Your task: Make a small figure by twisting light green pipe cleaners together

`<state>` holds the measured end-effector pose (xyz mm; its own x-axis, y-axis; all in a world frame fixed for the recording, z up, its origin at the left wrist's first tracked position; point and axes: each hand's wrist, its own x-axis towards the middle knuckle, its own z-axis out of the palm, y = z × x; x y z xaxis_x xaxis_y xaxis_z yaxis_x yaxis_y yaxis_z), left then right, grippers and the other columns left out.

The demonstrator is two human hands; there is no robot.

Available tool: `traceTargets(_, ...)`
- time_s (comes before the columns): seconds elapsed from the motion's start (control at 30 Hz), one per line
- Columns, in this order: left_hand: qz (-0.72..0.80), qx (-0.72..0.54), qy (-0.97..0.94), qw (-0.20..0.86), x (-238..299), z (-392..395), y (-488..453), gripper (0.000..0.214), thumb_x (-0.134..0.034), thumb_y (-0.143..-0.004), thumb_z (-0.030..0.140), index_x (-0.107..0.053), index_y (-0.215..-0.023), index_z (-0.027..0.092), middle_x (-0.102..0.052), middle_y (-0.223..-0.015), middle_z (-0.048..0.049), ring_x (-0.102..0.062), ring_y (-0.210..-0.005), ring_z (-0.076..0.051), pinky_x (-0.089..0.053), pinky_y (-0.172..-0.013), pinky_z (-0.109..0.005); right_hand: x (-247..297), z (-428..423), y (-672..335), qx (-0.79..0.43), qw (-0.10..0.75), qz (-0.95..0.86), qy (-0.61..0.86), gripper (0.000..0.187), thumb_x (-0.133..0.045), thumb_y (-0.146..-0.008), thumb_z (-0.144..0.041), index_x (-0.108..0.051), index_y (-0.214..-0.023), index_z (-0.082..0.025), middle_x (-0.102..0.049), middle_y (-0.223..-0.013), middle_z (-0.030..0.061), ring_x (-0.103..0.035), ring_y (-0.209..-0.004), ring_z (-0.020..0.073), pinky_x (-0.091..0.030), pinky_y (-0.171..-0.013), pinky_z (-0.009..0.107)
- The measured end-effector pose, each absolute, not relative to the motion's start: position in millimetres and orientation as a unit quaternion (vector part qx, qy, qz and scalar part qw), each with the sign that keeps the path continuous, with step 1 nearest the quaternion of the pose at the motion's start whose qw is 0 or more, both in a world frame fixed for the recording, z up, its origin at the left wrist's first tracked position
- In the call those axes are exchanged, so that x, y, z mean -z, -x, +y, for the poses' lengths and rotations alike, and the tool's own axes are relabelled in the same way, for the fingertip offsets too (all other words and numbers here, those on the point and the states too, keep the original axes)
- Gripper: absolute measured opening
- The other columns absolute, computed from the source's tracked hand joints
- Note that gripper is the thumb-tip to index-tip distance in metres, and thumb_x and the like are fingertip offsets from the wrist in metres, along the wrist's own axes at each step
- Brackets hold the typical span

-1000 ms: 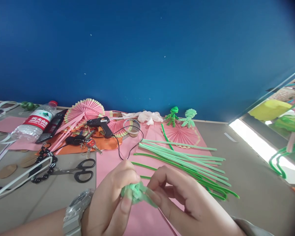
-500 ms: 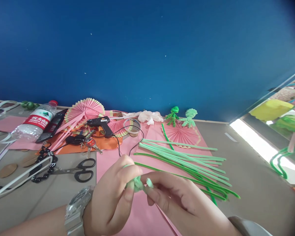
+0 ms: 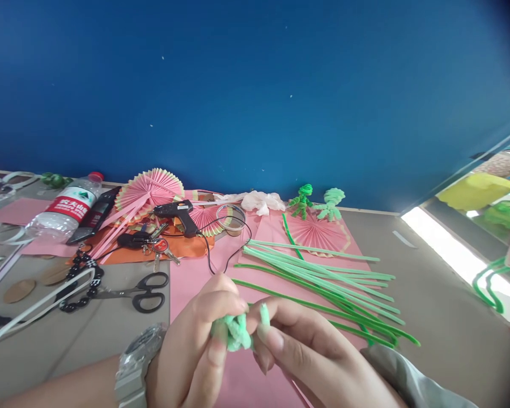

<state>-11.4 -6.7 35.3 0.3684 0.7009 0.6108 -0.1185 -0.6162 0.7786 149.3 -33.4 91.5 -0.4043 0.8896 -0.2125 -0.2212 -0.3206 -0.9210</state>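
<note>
My left hand (image 3: 199, 340), with a watch (image 3: 138, 357) on its wrist, is closed around a small coiled bundle of light green pipe cleaner (image 3: 237, 333). My right hand (image 3: 306, 345) pinches the short free end (image 3: 264, 316) of it between thumb and forefinger, just right of the bundle. Both hands are raised over the pink paper (image 3: 242, 374). Behind them light green pipe cleaners (image 3: 318, 269) and darker green pipe cleaners (image 3: 348, 314) lie in a loose spread. Two small twisted figures, one dark green (image 3: 302, 201) and one light green (image 3: 332, 204), stand against the blue panel.
At the left lie scissors (image 3: 147, 292), a black bead bracelet (image 3: 79, 283), keys (image 3: 161, 246) and a plastic bottle (image 3: 68, 207). A glue gun (image 3: 181, 214), a tape roll (image 3: 230, 218) and pink paper fans (image 3: 151, 190) sit before the blue panel (image 3: 255, 102).
The bundle now shows more between my fingers. My right thumb and forefinger have shifted slightly, and the pinched end stands more upright. The view has moved a little.
</note>
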Motion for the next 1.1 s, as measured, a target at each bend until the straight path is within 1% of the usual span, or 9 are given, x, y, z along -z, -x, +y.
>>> traceTargets(0.2,0.197,-0.559,-0.68,0.432,-41,-10,3,0.023,-0.028,-0.09,0.028,-0.04,-0.109,0.022,-0.042,-0.076,-0.0018,-0.045,-0.062,-0.015,-0.038,-0.056,-0.03,-90,-29,-149,-0.687,0.381,-0.49,0.379,0.018,-0.051,-0.085,-0.028,-0.056,-0.069,-0.02,-0.052,-0.07,-0.0001,-0.05,-0.07,0.0113,-0.043,-0.069,0.02)
traceTargets(0.33,0.229,-0.563,-0.674,0.42,-43,-10,2,0.022,-0.03,-0.089,0.032,-0.043,-0.102,0.02,-0.04,-0.072,-0.001,-0.043,-0.06,-0.014,-0.036,-0.053,-0.029,-91,-31,-148,-0.651,0.395,-0.501,0.413,0.013,-0.055,-0.082,-0.031,-0.058,-0.076,-0.02,-0.056,-0.071,0.0001,-0.054,-0.069,0.0113,-0.045,-0.067,0.02)
traceTargets(0.43,0.252,-0.566,-0.679,0.395,-43,-10,2,0.021,-0.032,-0.089,0.033,-0.045,-0.096,0.019,-0.04,-0.069,-0.0009,-0.043,-0.061,-0.015,-0.036,-0.054,-0.029,-90,-32,-149,-0.655,0.397,-0.482,0.424,0.016,-0.06,-0.078,-0.034,-0.054,-0.08,-0.02,-0.057,-0.065,-0.0019,-0.054,-0.058,0.0086,-0.044,-0.057,0.018)
traceTargets(0.5,0.252,-0.567,-0.684,0.382,-42,-12,3,0.02,-0.033,-0.088,0.034,-0.045,-0.094,0.02,-0.04,-0.068,-0.0008,-0.044,-0.062,-0.016,-0.036,-0.054,-0.029,-90,-33,-150,-0.656,0.391,-0.47,0.442,0.019,-0.061,-0.077,-0.034,-0.05,-0.075,-0.019,-0.058,-0.062,-0.0023,-0.053,-0.056,0.0073,-0.042,-0.054,0.017)
traceTargets(0.67,0.225,-0.504,-0.742,0.38,-40,-11,10,0.017,-0.032,-0.088,0.033,-0.044,-0.09,0.021,-0.04,-0.072,-0.0015,-0.043,-0.056,-0.014,-0.034,-0.048,-0.028,-94,-30,-151,-0.669,0.283,-0.49,0.482,0.015,-0.058,-0.076,-0.028,-0.049,-0.068,-0.018,-0.059,-0.061,-0.0017,-0.05,-0.05,0.0072,-0.042,-0.049,0.018)
traceTargets(0.77,0.189,-0.467,-0.787,0.356,-41,-8,13,0.017,-0.031,-0.088,0.035,-0.04,-0.097,0.025,-0.037,-0.071,-0.0001,-0.04,-0.054,-0.013,-0.029,-0.045,-0.026,-100,-27,-152,-0.663,0.221,-0.495,0.516,0.012,-0.056,-0.075,-0.021,-0.049,-0.065,-0.019,-0.061,-0.061,-0.002,-0.049,-0.049,0.0073,-0.041,-0.046,0.017)
traceTargets(0.87,0.182,-0.451,-0.805,0.341,-44,-5,12,0.02,-0.029,-0.089,0.036,-0.037,-0.104,0.025,-0.034,-0.068,0.0008,-0.038,-0.054,-0.013,-0.027,-0.045,-0.026,-105,-26,-153,-0.638,0.191,-0.523,0.532,0.012,-0.055,-0.073,-0.016,-0.049,-0.063,-0.019,-0.063,-0.06,-0.0025,-0.048,-0.049,0.0072,-0.039,-0.044,0.015)
traceTargets(0.97,0.174,-0.444,-0.807,0.348,-43,-6,10,0.022,-0.028,-0.089,0.036,-0.037,-0.106,0.025,-0.034,-0.067,0.0007,-0.039,-0.055,-0.014,-0.028,-0.047,-0.027,-104,-29,-155,-0.624,0.206,-0.542,0.524,0.013,-0.055,-0.072,-0.015,-0.048,-0.062,-0.02,-0.062,-0.057,-0.0029,-0.047,-0.048,0.007,-0.037,-0.042,0.015)
traceTargets(1.1,0.214,-0.46,-0.777,0.373,-38,-10,10,0.022,-0.027,-0.088,0.039,-0.035,-0.104,0.026,-0.035,-0.07,-0.0002,-0.042,-0.058,-0.016,-0.028,-0.047,-0.028,-93,-32,-153,-0.629,0.292,-0.527,0.492,0.013,-0.054,-0.078,-0.024,-0.048,-0.067,-0.019,-0.052,-0.06,-0.0039,-0.046,-0.044,0.0054,-0.038,-0.039,0.015)
